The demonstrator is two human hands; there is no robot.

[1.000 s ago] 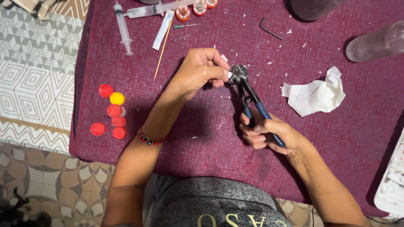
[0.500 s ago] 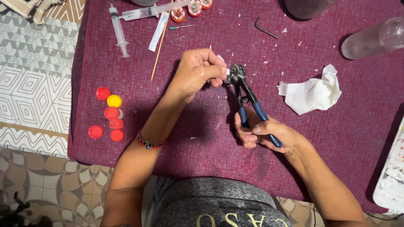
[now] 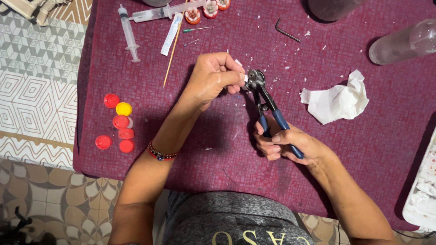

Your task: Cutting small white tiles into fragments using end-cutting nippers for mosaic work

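My right hand (image 3: 284,143) grips the blue handles of a pair of pliers (image 3: 263,102), whose dark metal jaws point away from me. My left hand (image 3: 212,77) pinches a small white piece (image 3: 242,76) and holds it against the jaws. Both hands hover over a maroon cloth (image 3: 218,145) covering the table. White crumbs lie scattered on the cloth around the pliers' jaws. How large the white piece is stays hidden by my fingers.
Red and yellow bottle caps (image 3: 117,123) lie at the left. Two syringes (image 3: 128,32), a wooden stick (image 3: 171,50) and small red-rimmed cups (image 3: 193,16) sit at the back. A crumpled tissue (image 3: 338,100), a hex key (image 3: 287,31) and a clear bottle (image 3: 404,43) lie to the right.
Both hands have kept their grip and stayed together; the view has shifted slightly, and the pliers and white piece remain pressed together.
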